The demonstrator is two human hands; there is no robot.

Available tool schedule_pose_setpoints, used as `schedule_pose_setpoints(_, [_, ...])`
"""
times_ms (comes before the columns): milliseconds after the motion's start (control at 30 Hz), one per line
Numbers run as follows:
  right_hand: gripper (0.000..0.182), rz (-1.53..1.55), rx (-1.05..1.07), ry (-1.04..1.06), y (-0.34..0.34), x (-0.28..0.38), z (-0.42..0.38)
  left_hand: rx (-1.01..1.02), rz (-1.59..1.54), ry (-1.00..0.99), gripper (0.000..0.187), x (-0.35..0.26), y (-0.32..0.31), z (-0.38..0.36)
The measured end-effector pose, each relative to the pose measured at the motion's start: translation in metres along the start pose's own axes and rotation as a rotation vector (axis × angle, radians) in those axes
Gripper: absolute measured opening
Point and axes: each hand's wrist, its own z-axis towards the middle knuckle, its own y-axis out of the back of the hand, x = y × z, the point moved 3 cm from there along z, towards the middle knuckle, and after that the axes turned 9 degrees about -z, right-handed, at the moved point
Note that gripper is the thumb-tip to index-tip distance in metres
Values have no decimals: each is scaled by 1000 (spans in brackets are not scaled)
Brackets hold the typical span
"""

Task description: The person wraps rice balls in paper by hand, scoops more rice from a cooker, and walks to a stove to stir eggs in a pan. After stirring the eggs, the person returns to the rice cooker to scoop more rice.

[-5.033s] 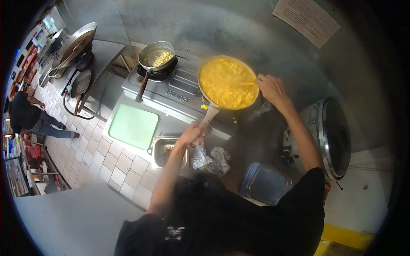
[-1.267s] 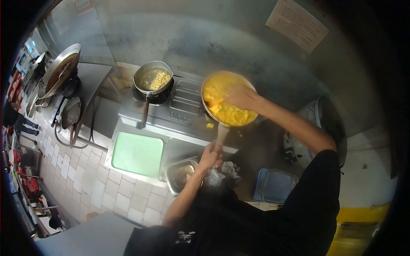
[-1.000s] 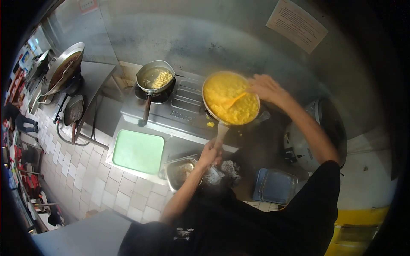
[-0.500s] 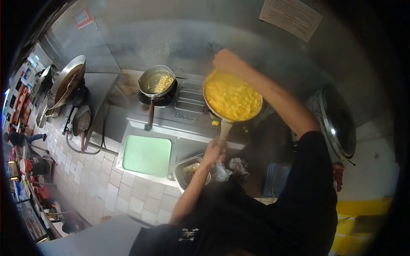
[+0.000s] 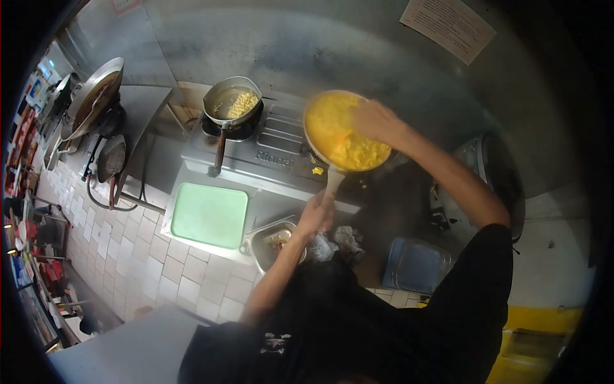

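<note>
My left hand [image 5: 316, 216] is closed around the pale handle of a frying pan [image 5: 334, 182] at the right side of the stove. Yellow scrambled egg [image 5: 358, 155] fills the pan in soft lumps, with a smoother, wetter-looking part at the far left. Over the pan's right half is my right hand [image 5: 376, 121], blurred and curled, fingers down toward the egg. An orange-yellow shape shows below it among the egg, but I cannot make out what the hand grips.
A saucepan [image 5: 231, 102] with a noodle block stands on the left burner. In front lie a green tray [image 5: 210, 216] and a metal container [image 5: 261, 251] beside crumpled plastic. A blue-grey tub [image 5: 417, 264] is at right; a large wok [image 5: 96, 96] stands far left.
My right hand has moved from the pan's far left rim to the right and nearer, over the egg. My left hand keeps its hold on the handle. The view has shifted slightly.
</note>
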Motion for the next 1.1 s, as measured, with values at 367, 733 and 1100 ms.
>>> schedule_pose_setpoints(367, [15,122,-112,-187,47,-37,-55,46,16,-3,16,1,2,3])
schedule_pose_setpoints(733, [13,69,-102,-362,-22,71,-28,43,42,7,17,1,4,4])
schedule_pose_setpoints(1100, [16,248,-190,-609,-34,2,-64,56,16,-2,16,1,3,1])
